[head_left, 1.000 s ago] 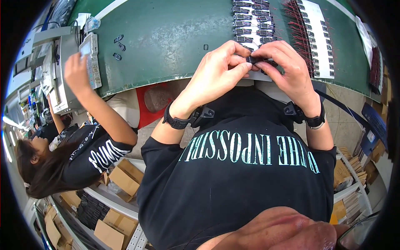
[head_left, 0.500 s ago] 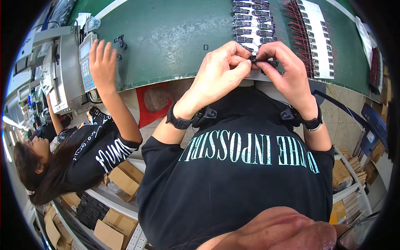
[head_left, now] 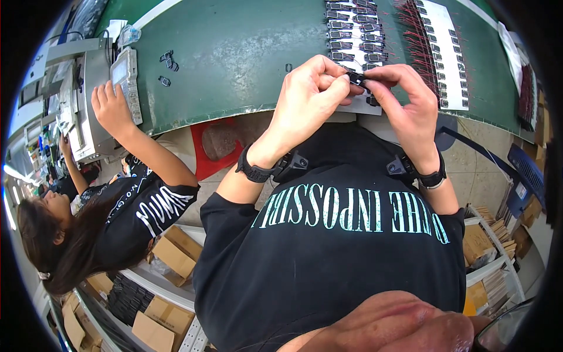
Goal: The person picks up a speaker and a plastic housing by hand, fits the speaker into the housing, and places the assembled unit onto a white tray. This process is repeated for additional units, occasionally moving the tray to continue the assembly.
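Filling twelve o'clock is a big green table (head_left: 223, 76). On it, at two o'clock, lies a long white board (head_left: 447, 66). At one o'clock, the left hand (head_left: 308, 97) and right hand (head_left: 411, 97) have their fingertips (head_left: 341, 84) close together, pinching a little black part (head_left: 356, 77) between them.

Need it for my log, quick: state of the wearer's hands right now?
Left hand: closed, pinching a small black part.
Right hand: closed, holding the small black part too.
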A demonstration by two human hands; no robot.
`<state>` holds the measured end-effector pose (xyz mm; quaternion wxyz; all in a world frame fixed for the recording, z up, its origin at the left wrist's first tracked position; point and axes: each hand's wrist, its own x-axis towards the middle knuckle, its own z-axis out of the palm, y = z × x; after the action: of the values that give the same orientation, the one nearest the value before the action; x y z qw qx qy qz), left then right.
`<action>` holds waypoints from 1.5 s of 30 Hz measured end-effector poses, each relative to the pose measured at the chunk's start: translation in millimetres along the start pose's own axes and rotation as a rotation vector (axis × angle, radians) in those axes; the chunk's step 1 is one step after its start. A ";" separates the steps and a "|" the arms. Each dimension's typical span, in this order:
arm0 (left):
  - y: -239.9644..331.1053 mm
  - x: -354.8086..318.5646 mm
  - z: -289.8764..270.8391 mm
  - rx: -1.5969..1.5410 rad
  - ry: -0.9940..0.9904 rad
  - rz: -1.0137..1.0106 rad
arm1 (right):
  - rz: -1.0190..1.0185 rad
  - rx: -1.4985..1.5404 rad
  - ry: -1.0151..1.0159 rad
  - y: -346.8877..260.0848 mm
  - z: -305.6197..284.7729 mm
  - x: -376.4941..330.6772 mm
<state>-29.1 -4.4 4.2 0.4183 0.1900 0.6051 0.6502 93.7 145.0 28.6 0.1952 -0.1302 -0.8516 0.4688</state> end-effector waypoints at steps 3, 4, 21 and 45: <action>2.7 -2.3 2.5 -0.012 0.025 0.008 | -0.041 -0.037 0.113 -10.9 0.1 -7.5; 4.1 -3.2 3.1 0.000 0.040 0.002 | -0.042 -0.037 0.113 -10.7 2.0 -7.2; 0.5 -3.9 11.5 -0.224 -0.009 0.041 | 0.338 0.644 -0.061 24.2 6.2 6.7; -1.0 -5.3 24.6 -0.221 0.012 0.073 | 0.190 0.419 -0.099 21.4 -5.7 9.6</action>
<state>-7.3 6.9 9.5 0.4093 0.1607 0.5249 0.7288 88.6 164.5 15.2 0.1309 -0.1434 -0.7281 0.6574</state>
